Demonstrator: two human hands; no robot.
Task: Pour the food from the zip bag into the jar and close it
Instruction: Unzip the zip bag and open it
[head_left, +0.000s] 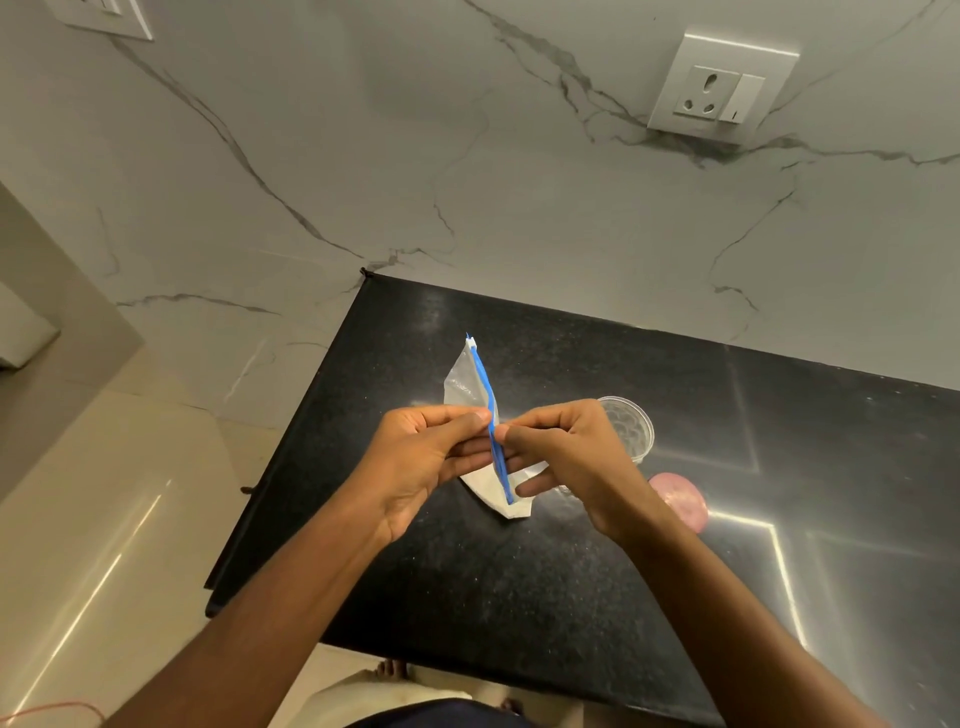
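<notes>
My left hand (415, 457) and right hand (566, 457) each pinch the blue zip strip of the thin, crinkled clear zip bag (470, 384). It hangs above the speckled black desk (519, 597). A round clear jar (631, 428) and its flat pink lid (678, 501) sit just right

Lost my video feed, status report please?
Left hand and right hand both pinching the zip bag at its blue strip. Jar open, lid beside it. Nothing in the way.
</notes>
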